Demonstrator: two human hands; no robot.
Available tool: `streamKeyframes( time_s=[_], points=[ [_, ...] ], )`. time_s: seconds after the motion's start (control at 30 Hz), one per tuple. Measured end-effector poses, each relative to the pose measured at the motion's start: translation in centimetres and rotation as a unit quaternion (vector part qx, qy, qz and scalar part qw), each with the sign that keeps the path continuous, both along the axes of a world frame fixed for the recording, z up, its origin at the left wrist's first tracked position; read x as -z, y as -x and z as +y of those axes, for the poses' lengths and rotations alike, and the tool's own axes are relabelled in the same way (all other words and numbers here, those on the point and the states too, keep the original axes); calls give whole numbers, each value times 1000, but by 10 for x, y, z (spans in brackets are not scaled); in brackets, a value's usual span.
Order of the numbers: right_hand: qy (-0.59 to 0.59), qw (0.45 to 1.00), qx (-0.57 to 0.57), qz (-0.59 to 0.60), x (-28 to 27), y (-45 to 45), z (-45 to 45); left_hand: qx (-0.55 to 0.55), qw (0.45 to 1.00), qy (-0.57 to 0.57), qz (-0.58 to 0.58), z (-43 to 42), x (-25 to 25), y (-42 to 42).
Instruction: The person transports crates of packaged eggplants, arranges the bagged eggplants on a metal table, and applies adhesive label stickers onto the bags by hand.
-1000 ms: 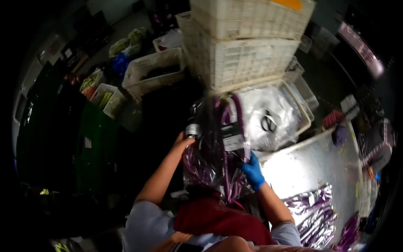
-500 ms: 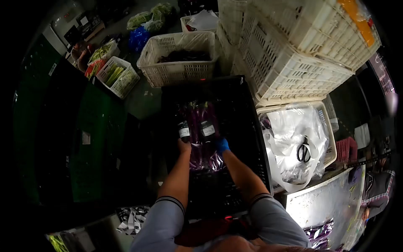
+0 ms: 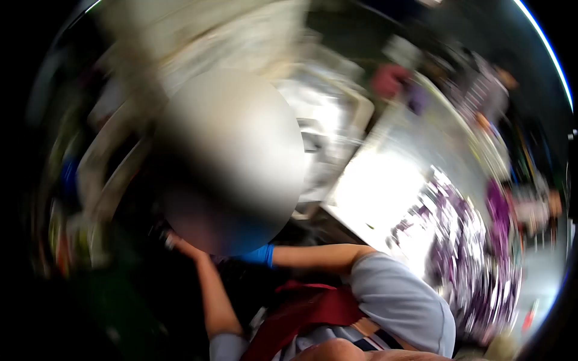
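Observation:
Strong blur smears the head view, and a round grey-white blot covers its middle. My left hand (image 3: 180,245) shows at the blot's lower left edge, its fingers blurred beside dark, shiny packaging (image 3: 160,230) that I cannot make out clearly. To its right, my right hand (image 3: 257,255) wears a blue glove; only the glove's wrist end shows plainly, and its fingers lie behind the blot. Whether either hand grips something cannot be told. Dark surroundings lie beneath both hands.
At right stands a bright metal table (image 3: 376,186) with a heap of purple, plastic-wrapped produce (image 3: 457,240). Behind the blot are pale stacked crates (image 3: 211,36) and a white crate (image 3: 361,111) holding clear plastic. Two people (image 3: 484,96) are at the table's far side.
The view has swung right, bringing more of the metal table and purple produce into sight. Earlier, both hands were at labelled bags of purple eggplants in a black crate; those bags are now mostly hidden.

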State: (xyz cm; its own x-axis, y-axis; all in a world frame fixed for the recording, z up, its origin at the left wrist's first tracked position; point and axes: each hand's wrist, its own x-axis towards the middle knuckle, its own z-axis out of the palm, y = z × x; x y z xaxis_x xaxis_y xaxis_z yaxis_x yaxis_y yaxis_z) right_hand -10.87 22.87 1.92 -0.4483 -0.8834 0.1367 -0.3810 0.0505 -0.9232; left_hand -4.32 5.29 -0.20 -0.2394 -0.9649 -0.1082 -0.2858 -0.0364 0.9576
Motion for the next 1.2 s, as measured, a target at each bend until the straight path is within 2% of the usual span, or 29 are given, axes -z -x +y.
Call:
streamKeyframes(
  time_s=[0.07,0.1,0.13,0.17,0.2,0.23,0.27,0.3,0.33,0.37,0.4,0.43,0.47,0.53,0.57,0.63,0.67,0.73,0.77,0.8,0.87,0.9,0.93,0.97,1.0,1.03,1.07,1.13,1.2],
  points=[
    [45,993,-1,-108,-62,2,80,27,988,136,65,16,-3,43],
    [58,994,62,-67,-75,13,120,77,981,126,129,49,-47,72],
    [69,991,112,-28,-87,24,161,128,961,67,235,115,-110,98],
    [80,985,152,10,-98,33,201,214,944,83,237,124,-94,125],
    [61,972,225,-42,-95,42,244,291,921,102,238,132,-78,147],
    [55,947,316,-24,-111,51,288,360,897,102,235,172,-69,166],
    [70,913,401,15,-102,62,337,427,868,100,232,212,-61,183],
    [63,856,511,55,-86,71,383,465,859,-54,208,273,-86,188],
    [97,810,579,2,-54,79,444,587,794,85,130,304,-43,214],
    [68,752,655,20,-52,79,486,635,765,-47,99,360,-71,210],
    [76,707,703,-17,-35,79,522,678,730,-21,83,401,-56,220],
    [-18,687,721,86,-49,73,545,714,699,-15,35,440,-52,228],
    [-48,662,734,145,-53,71,567,744,667,-8,-15,472,-46,234],
    [-192,553,751,306,-77,58,611,751,645,103,-98,522,-10,252],
    [-270,504,771,280,-86,53,628,738,637,165,-149,540,-23,251],
    [-432,382,772,266,-88,43,657,727,630,218,-164,569,-34,243],
    [-486,417,753,153,-85,40,667,726,622,232,-180,578,-28,243],
    [-554,422,699,162,-83,43,656,783,588,42,-199,586,-11,245],
    [-553,442,684,177,-81,45,652,799,564,-55,-204,588,-12,245],
    [-539,476,668,189,-78,47,649,789,590,-102,-138,590,-10,236],
    [-542,515,634,196,-82,45,639,777,611,-34,-150,592,-11,228],
    [-517,536,618,252,-88,36,635,759,633,-103,-116,590,-12,223],
    [-472,559,638,238,-96,32,640,736,650,-172,-83,584,-22,216],
    [-425,581,658,223,-103,28,649,707,646,-273,-92,577,-46,210],
    [-376,600,675,208,-109,24,660,686,626,-350,-122,567,-28,218],
    [-305,587,729,174,-103,24,681,693,639,-309,-128,554,-26,218],
    [-396,543,727,137,-74,23,709,696,652,-269,-133,544,-26,215],
    [-259,608,749,-45,-48,21,713,688,653,-300,-100,527,-37,204],
    [-242,636,727,-92,-74,19,692,684,659,-305,-67,507,-46,196]
  ],
)
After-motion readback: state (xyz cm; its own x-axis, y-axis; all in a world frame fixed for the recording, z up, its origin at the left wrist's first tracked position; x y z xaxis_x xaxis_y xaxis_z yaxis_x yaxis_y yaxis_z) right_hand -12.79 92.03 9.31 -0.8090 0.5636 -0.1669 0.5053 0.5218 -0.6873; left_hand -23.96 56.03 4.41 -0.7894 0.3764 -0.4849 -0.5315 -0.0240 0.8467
